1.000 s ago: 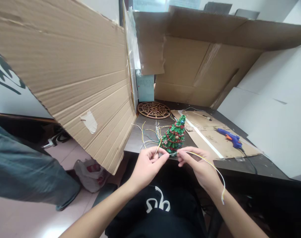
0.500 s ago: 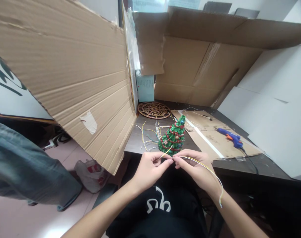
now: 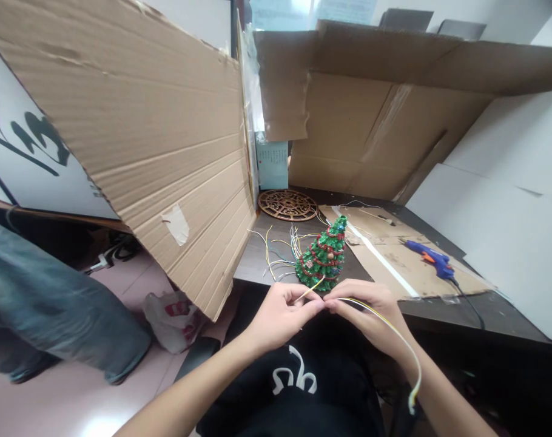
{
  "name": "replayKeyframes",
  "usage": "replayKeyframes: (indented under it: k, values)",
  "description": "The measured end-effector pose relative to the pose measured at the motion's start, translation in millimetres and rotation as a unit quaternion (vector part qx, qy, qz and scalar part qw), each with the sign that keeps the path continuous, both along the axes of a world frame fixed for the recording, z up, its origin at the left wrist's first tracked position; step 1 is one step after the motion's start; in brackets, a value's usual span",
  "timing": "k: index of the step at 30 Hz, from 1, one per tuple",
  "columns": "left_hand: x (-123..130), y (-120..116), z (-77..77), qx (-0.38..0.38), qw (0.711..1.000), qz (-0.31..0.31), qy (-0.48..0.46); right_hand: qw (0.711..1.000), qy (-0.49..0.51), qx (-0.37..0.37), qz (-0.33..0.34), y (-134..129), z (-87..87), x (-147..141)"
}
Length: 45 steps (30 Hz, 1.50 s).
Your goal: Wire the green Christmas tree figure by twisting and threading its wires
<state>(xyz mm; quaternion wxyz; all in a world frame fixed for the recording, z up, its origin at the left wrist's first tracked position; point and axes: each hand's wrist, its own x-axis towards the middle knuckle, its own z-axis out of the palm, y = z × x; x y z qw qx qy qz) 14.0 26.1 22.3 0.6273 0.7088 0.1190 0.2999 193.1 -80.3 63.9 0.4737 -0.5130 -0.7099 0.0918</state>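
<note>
A small green tree [image 3: 324, 255] with red garlands stands tilted near the table's front edge, with several thin wires [image 3: 280, 255] spreading from its left side. Just in front of its base, my left hand [image 3: 292, 312] pinches a yellow and white wire. My right hand [image 3: 364, 312] pinches the yellow and white wires [image 3: 394, 328] right beside it, fingertips close to touching. From there the wires arc over my right wrist, and their free end hangs down. The exact point between the fingertips is hidden.
A round ornate openwork plate [image 3: 288, 205] lies behind the tree. On the right, a blue glue gun [image 3: 433, 258] rests on flat cardboard [image 3: 385, 249]. Cardboard walls [image 3: 167, 139] stand at left and back. A person's jeans [image 3: 53, 297] show at left.
The view has shifted slightly, so the table and tree appear a little further right. Both hands keep their pinch on the wires. The person at left has moved a leg.
</note>
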Motion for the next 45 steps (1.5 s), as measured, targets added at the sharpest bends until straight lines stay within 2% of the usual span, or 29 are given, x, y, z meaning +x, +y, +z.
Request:
replayKeyframes:
  k: [2, 5, 13, 15, 17, 20, 22, 26, 28, 32, 34, 35, 38, 40, 42, 45]
  values:
    - [-1, -1, 0.7, 0.042, 0.998, 0.036, -0.002, 1.0, -0.02, 0.009, -0.021, -2, 0.6, -2]
    - [-2, -3, 2.4, 0.083, 0.995, 0.048, -0.003, 0.999, -0.031, 0.012, -0.035, -3, 0.4, -3]
    - [2, 0, 1.3, -0.021, 0.999, -0.031, -0.012, 0.998, 0.023, -0.01, 0.059, 2, -5.3, 6]
    - [3, 1, 0.8, -0.031, 0.999, -0.027, -0.012, 1.0, 0.01, 0.005, 0.026, 2, -3.9, 5]
    - [4, 2, 0.3, -0.031, 0.999, 0.009, -0.019, 0.997, -0.036, 0.057, -0.046, 3, -2.5, 3]
    - [4, 7, 1.7, -0.018, 0.996, 0.082, -0.036, 0.967, -0.128, 0.171, -0.139, 6, -2.9, 2]
    - [4, 13, 6.1, -0.007, 0.992, 0.122, -0.036, 0.949, -0.162, 0.217, -0.16, 9, -4.6, 3]
    - [10, 32, 21.0, 0.057, 0.984, 0.165, -0.026, 0.944, -0.166, 0.23, -0.17, 15, -5.7, 5]
    - [18, 47, 26.8, 0.069, 0.988, 0.138, -0.027, 0.945, -0.159, 0.231, -0.171, 14, -4.7, 5]
    - [43, 75, 29.5, 0.035, 0.998, 0.042, 0.0, 0.952, -0.112, 0.23, -0.171, 9, -4.6, 7]
    - [55, 81, 29.1, 0.07, 0.996, 0.051, 0.031, 0.952, -0.108, 0.229, -0.172, 6, -5.9, 10]
    - [59, 80, 28.9, 0.107, 0.99, 0.079, 0.042, 0.95, -0.112, 0.231, -0.177, 4, -6.6, 13]
    - [64, 66, 28.1, 0.253, 0.949, 0.185, 0.045, 0.942, -0.116, 0.242, -0.204, -2, -9.4, 21]
    - [64, 56, 26.5, 0.302, 0.928, 0.215, 0.045, 0.937, -0.102, 0.251, -0.221, -4, -11.7, 25]
    - [63, 51, 23.6, 0.304, 0.931, 0.197, 0.049, 0.933, -0.089, 0.259, -0.232, -3, -14.4, 29]
    - [61, 54, 18.6, 0.267, 0.95, 0.15, 0.054, 0.93, -0.089, 0.273, -0.231, 2, -19.1, 31]
